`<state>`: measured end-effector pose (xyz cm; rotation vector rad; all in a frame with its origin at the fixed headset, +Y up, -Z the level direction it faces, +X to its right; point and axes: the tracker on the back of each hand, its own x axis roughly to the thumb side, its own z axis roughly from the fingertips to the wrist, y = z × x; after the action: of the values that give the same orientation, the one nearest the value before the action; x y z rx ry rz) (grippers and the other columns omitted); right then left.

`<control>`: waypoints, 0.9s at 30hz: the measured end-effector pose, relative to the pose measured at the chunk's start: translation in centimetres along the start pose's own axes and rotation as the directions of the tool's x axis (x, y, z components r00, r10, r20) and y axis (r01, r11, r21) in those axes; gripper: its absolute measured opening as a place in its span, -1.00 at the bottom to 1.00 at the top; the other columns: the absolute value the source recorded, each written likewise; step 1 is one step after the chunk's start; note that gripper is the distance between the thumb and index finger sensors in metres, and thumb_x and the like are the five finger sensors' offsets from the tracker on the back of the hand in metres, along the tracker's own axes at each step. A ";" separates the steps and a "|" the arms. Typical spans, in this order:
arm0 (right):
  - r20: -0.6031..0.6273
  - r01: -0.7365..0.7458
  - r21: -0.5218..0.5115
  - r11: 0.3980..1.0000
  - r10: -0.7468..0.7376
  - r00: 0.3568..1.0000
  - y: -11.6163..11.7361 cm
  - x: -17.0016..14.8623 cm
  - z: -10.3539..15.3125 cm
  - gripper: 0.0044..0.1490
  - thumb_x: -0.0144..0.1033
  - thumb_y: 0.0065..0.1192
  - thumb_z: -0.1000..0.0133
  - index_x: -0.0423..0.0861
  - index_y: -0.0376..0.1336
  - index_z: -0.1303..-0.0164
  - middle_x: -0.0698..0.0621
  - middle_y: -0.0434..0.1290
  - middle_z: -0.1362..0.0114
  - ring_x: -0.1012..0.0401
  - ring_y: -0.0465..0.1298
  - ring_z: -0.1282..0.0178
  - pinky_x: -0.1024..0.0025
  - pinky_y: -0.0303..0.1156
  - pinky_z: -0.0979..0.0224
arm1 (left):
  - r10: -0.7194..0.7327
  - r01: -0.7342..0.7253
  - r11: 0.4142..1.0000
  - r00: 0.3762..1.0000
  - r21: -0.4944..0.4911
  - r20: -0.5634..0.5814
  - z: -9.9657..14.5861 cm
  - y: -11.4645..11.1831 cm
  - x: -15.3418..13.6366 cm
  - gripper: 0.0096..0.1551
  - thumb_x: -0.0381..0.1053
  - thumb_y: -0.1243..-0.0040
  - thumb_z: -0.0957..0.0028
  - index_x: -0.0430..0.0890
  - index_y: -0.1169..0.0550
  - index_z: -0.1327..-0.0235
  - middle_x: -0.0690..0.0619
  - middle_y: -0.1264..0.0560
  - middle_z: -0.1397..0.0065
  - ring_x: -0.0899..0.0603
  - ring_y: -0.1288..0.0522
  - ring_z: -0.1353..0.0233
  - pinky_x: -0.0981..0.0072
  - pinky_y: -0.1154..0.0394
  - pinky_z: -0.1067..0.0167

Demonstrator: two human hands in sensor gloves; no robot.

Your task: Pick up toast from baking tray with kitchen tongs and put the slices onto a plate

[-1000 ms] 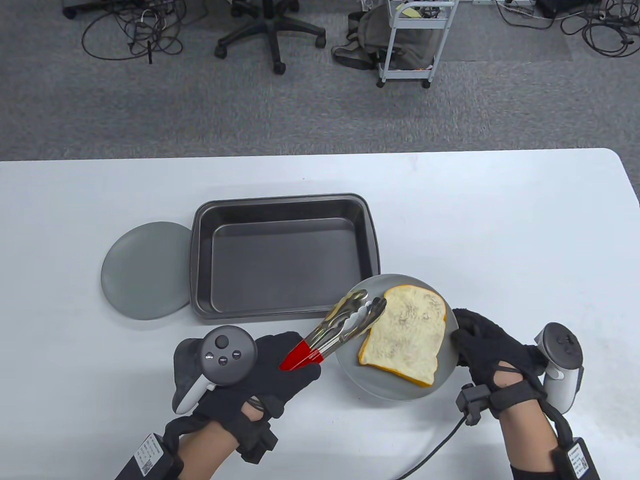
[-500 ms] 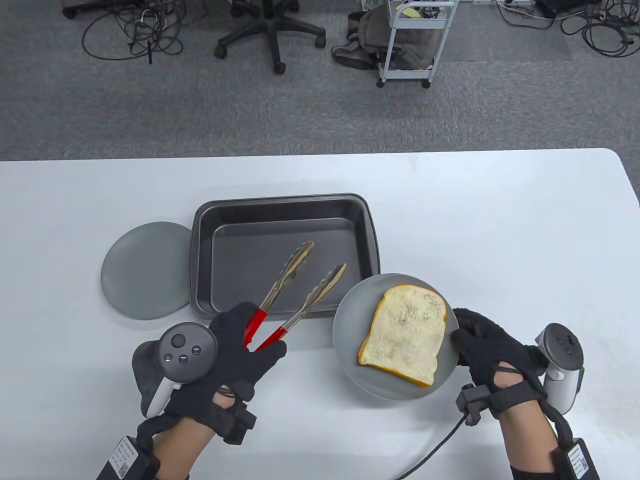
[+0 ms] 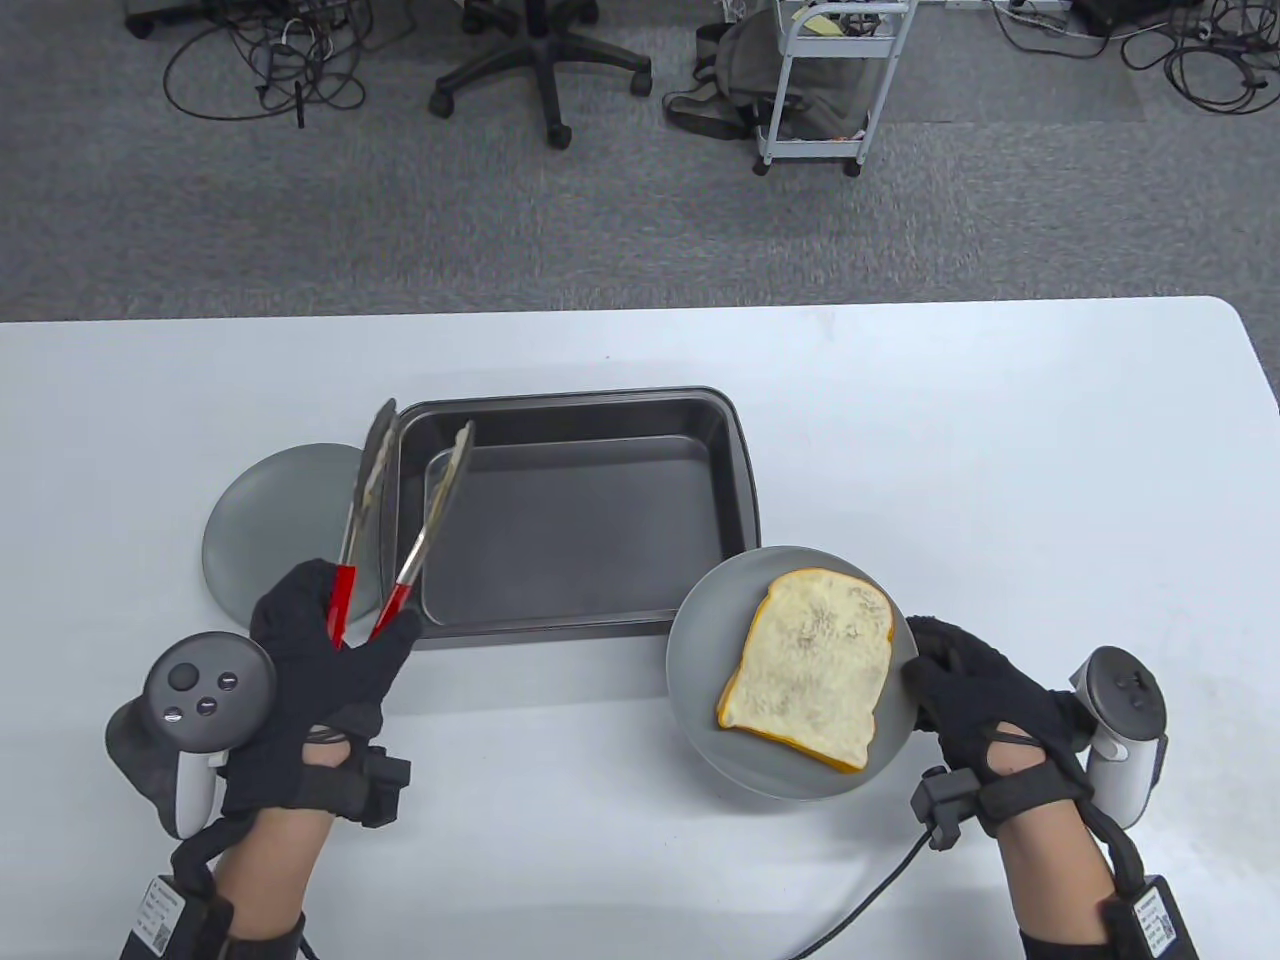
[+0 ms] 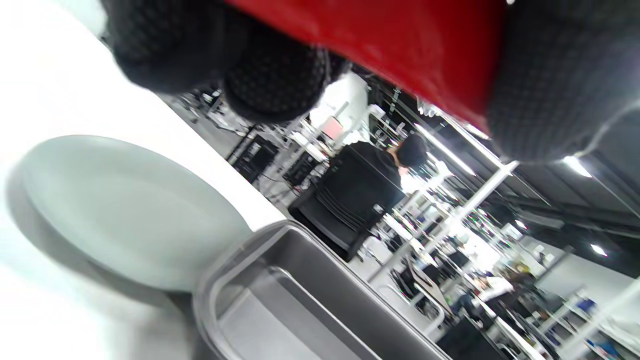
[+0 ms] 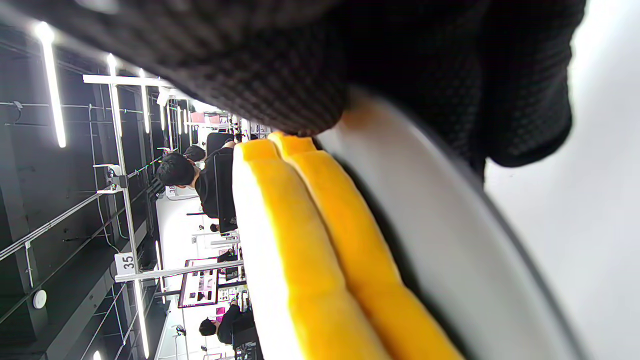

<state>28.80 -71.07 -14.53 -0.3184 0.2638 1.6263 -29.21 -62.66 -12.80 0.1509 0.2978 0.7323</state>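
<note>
The left hand (image 3: 320, 680) grips the tongs (image 3: 400, 520) by their red handles, fingers curled round them, at about 8 o'clock on the worktop (image 3: 1000, 450). The arms stand spread apart and point toward 12 o'clock, one tip over the spare plate (image 3: 270, 540), the other over the tray's (image 3: 570, 520) left edge; nothing is between them, which suits a tool that has finished carrying. The tray sits at the centre with no bread showing in it. The toast (image 3: 810, 665) lies on the plate (image 3: 700, 640) at 4 o'clock, which touches or just overlaps the tray's near right corner. In the right wrist view two yellow crusts show stacked, so two slices seem to be there. The right hand (image 3: 985, 700) holds that plate's rim at its right side, fingers curled over the edge, probably to steady it against sliding while slices are set down. Judging by the bare tray, the transfer looks done, and the tongs likely only need laying down.
</note>
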 end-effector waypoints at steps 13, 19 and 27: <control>-0.008 -0.004 -0.002 1.000 0.004 1.000 -0.1 0.0 -0.1 -0.32 -0.40 0.50 0.02 -0.31 0.34 -0.30 -0.27 0.68 -0.10 -0.09 0.86 0.12 -0.09 0.76 -0.09 | -0.041 0.065 0.993 0.971 0.095 -0.236 -4.5 1.0 -6.2 0.09 0.42 -0.54 0.18 -0.05 -0.25 -0.42 -0.09 -0.40 -0.31 -0.17 -0.54 -0.07 0.17 -0.63 0.07; -0.015 -0.008 -0.005 1.000 0.008 1.000 -0.2 0.1 -0.1 -0.32 -0.40 0.50 0.02 -0.31 0.34 -0.30 -0.27 0.68 -0.10 -0.08 0.86 0.12 -0.09 0.76 -0.09 | -0.106 0.122 0.992 0.942 0.028 -0.320 -6.3 -0.9 -8.0 0.03 0.38 -0.44 0.09 -0.08 -0.23 -0.45 -0.12 -0.38 -0.35 -0.21 -0.51 -0.12 0.10 -0.58 -0.01; -0.016 -0.004 0.001 1.000 0.004 1.000 -0.3 0.1 -0.2 -0.32 -0.40 0.50 0.02 -0.31 0.34 -0.30 -0.28 0.68 -0.10 -0.09 0.86 0.11 -0.09 0.76 -0.09 | -0.252 0.265 0.964 0.881 -0.024 -0.400 -7.6 -4.0 -9.6 0.03 0.41 -0.45 0.11 -0.09 -0.28 -0.45 -0.13 -0.36 -0.37 -0.21 -0.48 -0.16 0.06 -0.54 -0.07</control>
<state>29.12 -70.98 -14.73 -0.3307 0.2770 1.6280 -35.89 -71.86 -18.84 -0.0135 0.7092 0.4863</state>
